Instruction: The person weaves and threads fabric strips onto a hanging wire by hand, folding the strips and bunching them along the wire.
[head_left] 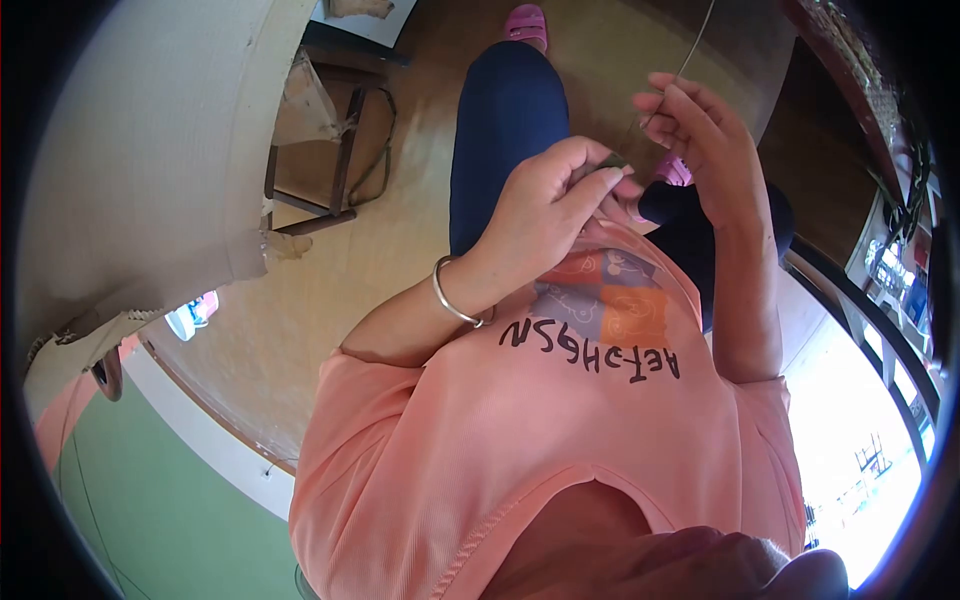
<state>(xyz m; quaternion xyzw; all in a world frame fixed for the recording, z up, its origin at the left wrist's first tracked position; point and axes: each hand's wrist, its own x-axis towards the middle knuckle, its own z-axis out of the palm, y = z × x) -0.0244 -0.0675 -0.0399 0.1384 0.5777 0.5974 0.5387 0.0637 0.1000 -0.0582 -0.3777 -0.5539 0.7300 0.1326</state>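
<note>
My left hand point(560, 205), with a metal bangle on its wrist, is closed in front of my shirt. Its thumb and fingers press on a small dark greenish thing point(613, 161), mostly hidden, so I cannot tell its kind. Raised to the right and a little farther forward is my right hand point(705, 130), the thumb and index finger pinched on a thin strand point(697, 42). The strand runs up past the top edge of the view. Whether it also reaches the thing in my left hand cannot be made out.
A pale cloth-like surface point(150, 150) fills the left side. Beyond it stands a dark-framed stool or rack point(345, 150) with a cloth piece point(305, 105). My legs point(508, 130) and pink sandals point(527, 22) are over the brown floor point(340, 270). Dark furniture point(825, 140) stands at the right.
</note>
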